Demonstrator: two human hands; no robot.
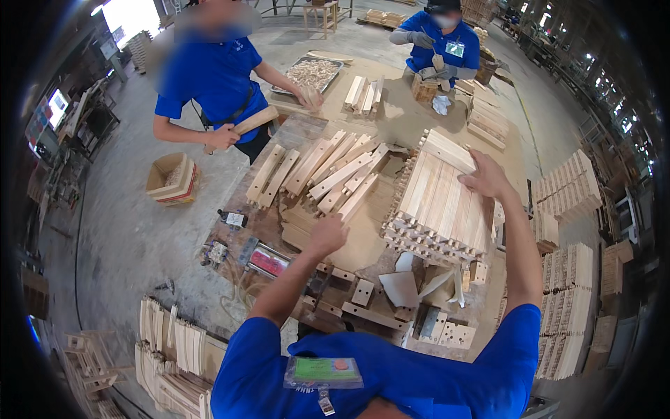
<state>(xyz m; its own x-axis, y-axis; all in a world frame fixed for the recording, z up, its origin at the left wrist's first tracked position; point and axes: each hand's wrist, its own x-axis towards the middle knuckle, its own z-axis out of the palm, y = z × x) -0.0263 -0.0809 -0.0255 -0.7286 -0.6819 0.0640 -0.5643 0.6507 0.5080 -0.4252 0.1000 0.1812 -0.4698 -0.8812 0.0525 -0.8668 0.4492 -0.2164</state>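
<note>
My left hand (328, 234) is closed on the near end of a wooden rail (360, 198), which slants away from me beside a loose heap of drilled wooden rails (342, 167). To the right, a neat stack of tenoned rails (440, 192) stands several layers high. Across its far end lies another wooden bar (448, 151), and my right hand (486, 176) grips that bar's right end, thumb on the near side. Part of each grip is hidden by the fingers.
Across the table, a co-worker (209, 77) holds a wooden piece near a tray of small wooden parts (307, 75). Another co-worker (447, 49) works at the far end. Drilled blocks (363, 292) and a red-fronted device (269, 261) lie near me. Stacked rails (569, 188) stand at right.
</note>
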